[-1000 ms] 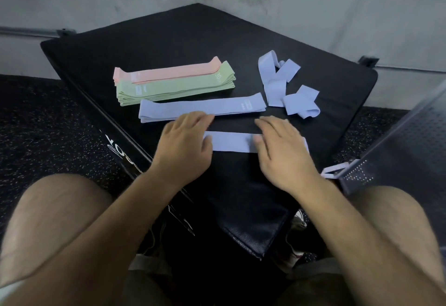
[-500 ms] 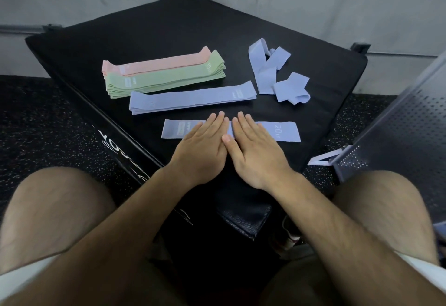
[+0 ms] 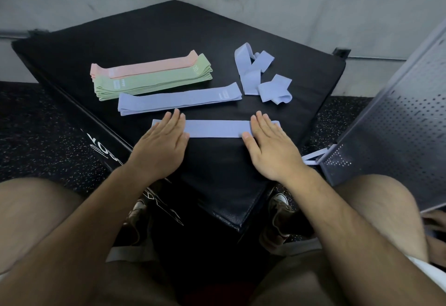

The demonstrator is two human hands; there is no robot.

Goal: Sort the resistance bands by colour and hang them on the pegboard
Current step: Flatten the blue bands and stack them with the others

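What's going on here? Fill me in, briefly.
A person sits at a black padded box, pressing a flat lilac fabric band down with both palms: left hand on one end, right hand on the other. Beyond it lie a neat stack of lilac bands, a green stack and pink bands. Crumpled lilac bands wait unsorted. The grey perforated pegboard stands to the right.

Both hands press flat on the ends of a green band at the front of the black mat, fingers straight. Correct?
Not green. The head view shows the left hand and right hand pressing flat on the ends of a blue band at the front of the black mat, fingers straight.
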